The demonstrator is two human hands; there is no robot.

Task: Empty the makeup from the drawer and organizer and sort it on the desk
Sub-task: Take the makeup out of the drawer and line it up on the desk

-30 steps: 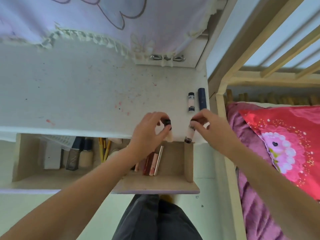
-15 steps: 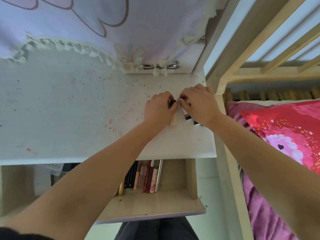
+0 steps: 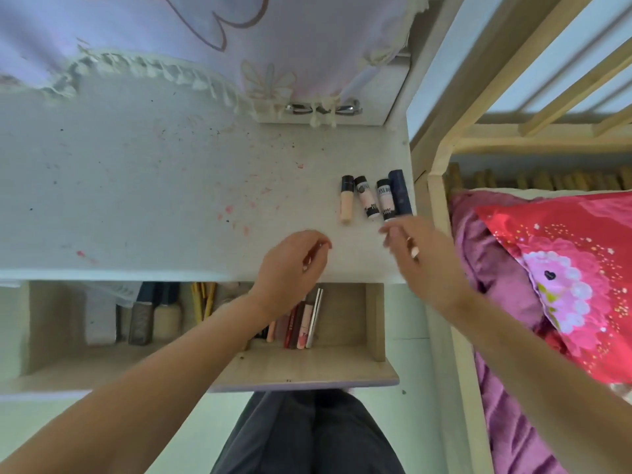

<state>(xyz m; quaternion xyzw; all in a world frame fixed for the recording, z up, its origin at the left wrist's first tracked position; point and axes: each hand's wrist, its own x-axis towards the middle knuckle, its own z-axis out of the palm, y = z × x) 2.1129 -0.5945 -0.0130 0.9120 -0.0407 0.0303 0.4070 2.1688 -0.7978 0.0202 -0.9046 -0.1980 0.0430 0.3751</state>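
The open drawer [image 3: 307, 364] sits nearest, its remaining slim tubes [image 3: 304, 319] lying with long axes toward 12 o'clock. Above it, the left hand [image 3: 290, 268] hovers with fingers loosely curled, holding nothing; the right hand [image 3: 420, 258], blurred, is spread and empty. Farther on the tabletop [image 3: 136, 200], four tubes [image 3: 372, 200] lie side by side, caps toward 12 o'clock; their labels are not legible.

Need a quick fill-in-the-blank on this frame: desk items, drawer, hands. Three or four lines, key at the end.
1. ____ tubes lie in a row on the desk.
2. The dark blue tube is the row's ____-most.
3. The drawer under the desk stands ____.
4. The left hand and right hand hold ____.

Missing words: four; right; open; nothing
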